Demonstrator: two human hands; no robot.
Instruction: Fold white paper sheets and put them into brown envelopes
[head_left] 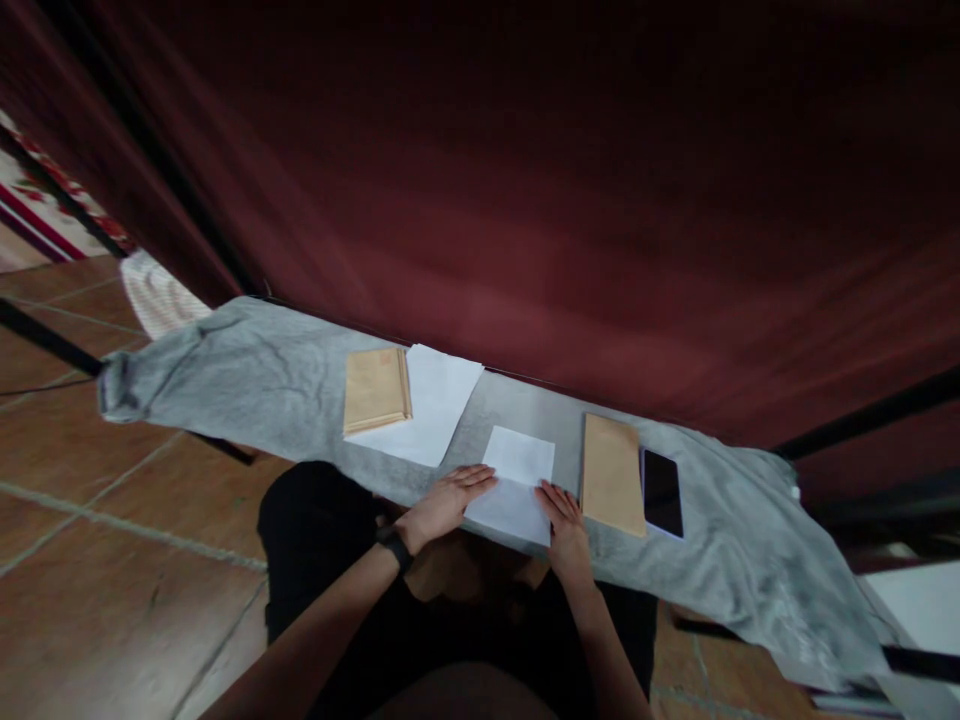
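1. Left hand [446, 500] fingers flat, extended, pressing the left edge of the folded white sheet [514, 482].
2. Right hand [564, 520] flat on its right edge.
3. Sheet lies at the near edge of the grey-clothed bench [262, 380].
4. Brown envelope [613, 473] and phone [662, 492] just right.

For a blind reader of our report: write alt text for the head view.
A person's left hand and right hand press flat on a folded white paper sheet on a grey cloth-covered table. To the right lie a tan paper envelope and a black smartphone; to the left, another tan envelope rests on white paper.
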